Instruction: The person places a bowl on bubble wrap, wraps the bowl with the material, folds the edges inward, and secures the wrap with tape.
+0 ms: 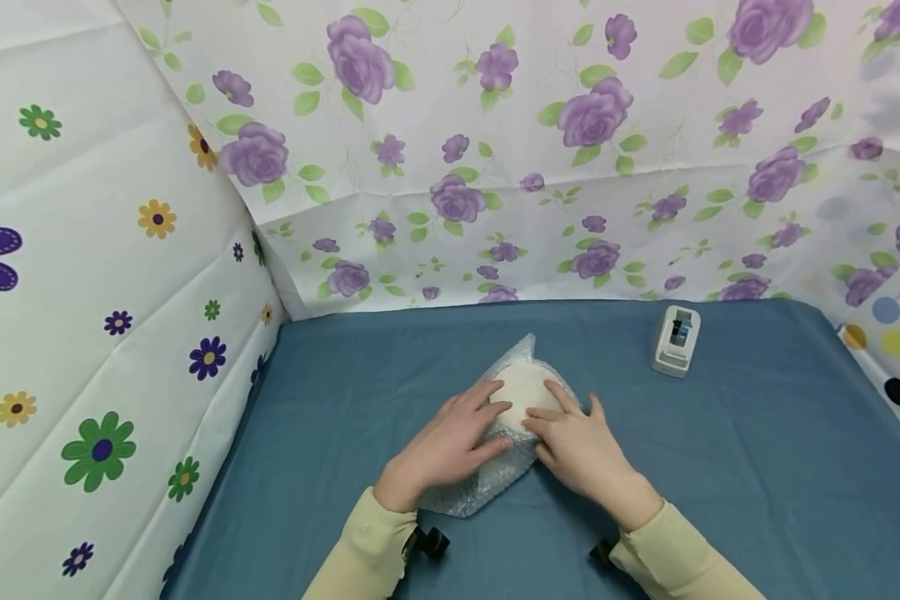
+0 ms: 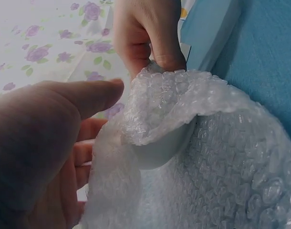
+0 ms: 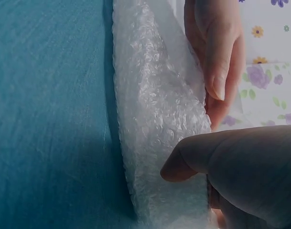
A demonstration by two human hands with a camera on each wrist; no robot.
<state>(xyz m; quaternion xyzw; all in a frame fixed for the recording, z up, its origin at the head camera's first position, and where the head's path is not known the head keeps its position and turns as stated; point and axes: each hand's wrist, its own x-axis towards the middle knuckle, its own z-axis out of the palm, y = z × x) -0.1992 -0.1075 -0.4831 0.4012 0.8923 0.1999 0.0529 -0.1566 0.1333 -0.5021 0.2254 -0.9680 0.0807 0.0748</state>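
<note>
A round cream-white dish (image 1: 523,395) lies in a sheet of bubble wrap (image 1: 487,487), its flat round face showing in the head view. In the left wrist view its smooth curved side (image 2: 160,150) shows under a fold of the wrap. My left hand (image 1: 450,437) touches the left of the dish and wrap, fingers spread and thumb apart from the sheet. At the near right edge, my right hand (image 1: 581,446) pinches the bubble wrap, its thumb (image 3: 181,162) on the bubbled surface and its fingers over the dish side. Those fingers are partly hidden in the right wrist view.
A white tape dispenser-like device (image 1: 677,340) stands at the back right of the blue cloth-covered table (image 1: 757,467). Flower-patterned sheets (image 1: 450,167) hang behind the table and along the left side.
</note>
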